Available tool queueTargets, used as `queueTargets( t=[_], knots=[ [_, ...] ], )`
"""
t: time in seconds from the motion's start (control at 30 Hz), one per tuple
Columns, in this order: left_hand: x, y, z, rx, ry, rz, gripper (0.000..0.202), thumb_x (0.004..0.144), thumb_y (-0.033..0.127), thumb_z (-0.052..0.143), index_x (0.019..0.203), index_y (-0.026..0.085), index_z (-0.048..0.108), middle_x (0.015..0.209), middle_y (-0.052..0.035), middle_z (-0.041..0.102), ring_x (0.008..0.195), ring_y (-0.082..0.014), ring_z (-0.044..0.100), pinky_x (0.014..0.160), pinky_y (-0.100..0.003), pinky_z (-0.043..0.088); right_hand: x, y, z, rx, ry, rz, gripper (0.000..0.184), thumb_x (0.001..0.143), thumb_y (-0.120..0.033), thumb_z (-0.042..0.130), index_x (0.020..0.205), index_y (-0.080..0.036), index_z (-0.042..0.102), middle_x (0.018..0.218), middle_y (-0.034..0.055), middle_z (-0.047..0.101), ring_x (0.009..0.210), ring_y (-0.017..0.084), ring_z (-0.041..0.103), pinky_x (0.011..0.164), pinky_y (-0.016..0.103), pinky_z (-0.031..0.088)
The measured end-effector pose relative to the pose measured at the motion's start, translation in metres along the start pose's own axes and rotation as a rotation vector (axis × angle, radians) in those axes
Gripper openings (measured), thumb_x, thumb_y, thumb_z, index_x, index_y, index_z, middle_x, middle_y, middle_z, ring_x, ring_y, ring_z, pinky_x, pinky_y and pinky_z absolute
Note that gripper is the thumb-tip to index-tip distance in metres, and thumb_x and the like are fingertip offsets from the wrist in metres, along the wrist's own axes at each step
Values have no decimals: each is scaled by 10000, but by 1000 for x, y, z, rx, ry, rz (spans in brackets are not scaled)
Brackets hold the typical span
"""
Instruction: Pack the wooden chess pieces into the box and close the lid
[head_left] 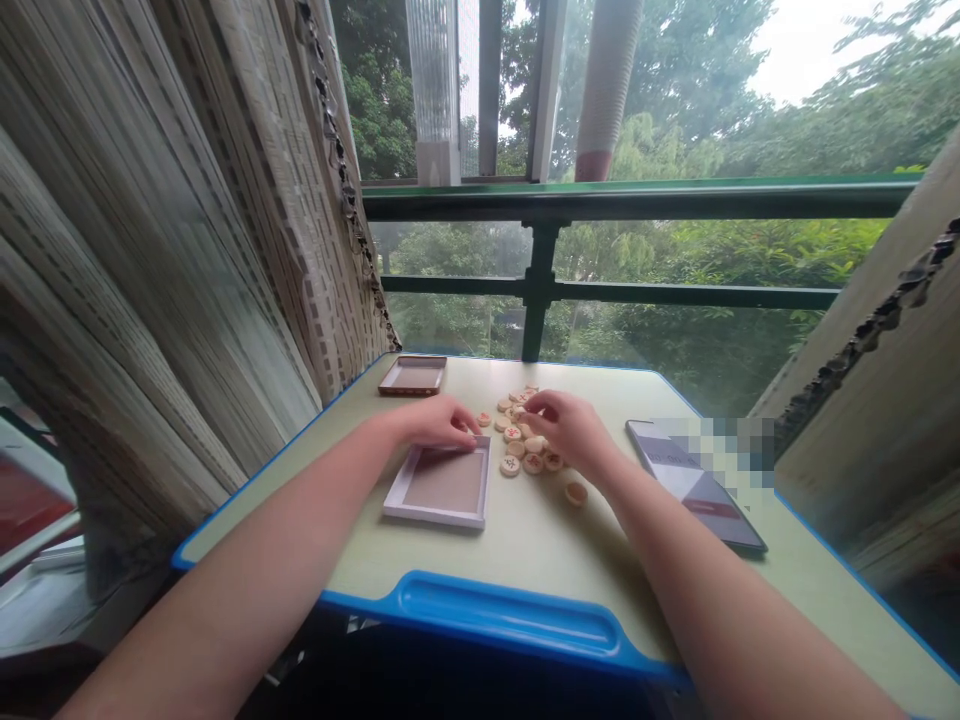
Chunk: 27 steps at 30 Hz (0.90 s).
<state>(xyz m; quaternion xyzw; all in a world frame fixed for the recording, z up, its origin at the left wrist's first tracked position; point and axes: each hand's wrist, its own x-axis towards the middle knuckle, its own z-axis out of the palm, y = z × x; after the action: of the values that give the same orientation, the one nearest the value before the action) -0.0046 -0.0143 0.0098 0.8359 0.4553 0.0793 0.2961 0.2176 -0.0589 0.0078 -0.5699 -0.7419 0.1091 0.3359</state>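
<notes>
My left hand (444, 421) is at the far rim of a shallow white-walled box (436, 519), thumb on the inner side and fingers beyond the rim. The box's inside shows a plain brownish bottom. Over a loose heap of round wooden Chinese chess pieces (532, 463), my right hand (566, 428) is closed in a pinch, with a piece (519, 412) at its fingertips. Some pieces lie face up with red or dark characters. One piece (576, 494) sits apart, nearer to me, and another (484, 419) lies beside my left fingertips.
A second shallow box part with a brown edge (413, 389) lies at the table's far left. To the right rests a tablet (697, 490), partly blurred out. The pale table (360, 560) has a blue edge with a moulded tray groove (510, 608). Curtains and a green railing surround it.
</notes>
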Motion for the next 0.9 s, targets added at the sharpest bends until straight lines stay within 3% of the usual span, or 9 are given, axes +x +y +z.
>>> queueTargets(
  t=[0.13,0.3,0.43,0.6,0.67,0.77,0.9],
  knots=[
    [-2,-7,-5,21,-35,46,268,611,324,636,823,198,741,732,13,680,676,-136,558,595,-199,372,-4,-6,9,-68,-134,-60,86,756,-213,566,792,-192,641,698,-1,634,609,115,543,600,226,390],
    [-8,-9,-13,-47,-94,19,333,565,226,641,886,211,730,730,20,684,625,-124,562,547,-191,377,-8,-9,14,4,-142,-30,117,764,-240,565,820,-198,658,755,11,663,680,131,581,614,229,407],
    [-8,8,-9,-126,94,98,315,636,302,645,922,186,713,865,-26,696,774,-150,586,662,-209,419,-9,-13,11,180,-121,56,160,765,-297,577,819,-180,672,783,23,688,695,137,609,612,226,428],
    [0,21,6,-327,125,168,344,668,395,645,877,127,691,838,-66,694,792,-164,601,722,-246,443,-9,-19,10,367,-118,140,199,740,-330,614,834,-159,657,789,35,696,685,135,627,588,214,448],
    [2,18,7,-365,144,140,322,668,386,641,832,113,683,782,-64,683,741,-151,595,693,-242,444,-10,-21,10,399,-93,173,198,726,-317,631,839,-154,640,780,37,692,659,128,625,567,209,453],
    [3,9,4,-253,137,27,312,645,398,642,763,112,689,636,-28,637,604,-124,542,570,-227,399,-11,-21,13,344,-80,198,138,731,-297,623,756,-161,627,702,21,679,587,118,602,532,211,444],
    [5,-2,1,-89,196,-63,326,605,400,652,736,107,710,592,-21,614,549,-124,493,500,-242,335,-12,-21,18,187,-114,100,109,740,-252,612,665,-178,637,646,6,669,590,120,590,579,220,439]
  ],
)
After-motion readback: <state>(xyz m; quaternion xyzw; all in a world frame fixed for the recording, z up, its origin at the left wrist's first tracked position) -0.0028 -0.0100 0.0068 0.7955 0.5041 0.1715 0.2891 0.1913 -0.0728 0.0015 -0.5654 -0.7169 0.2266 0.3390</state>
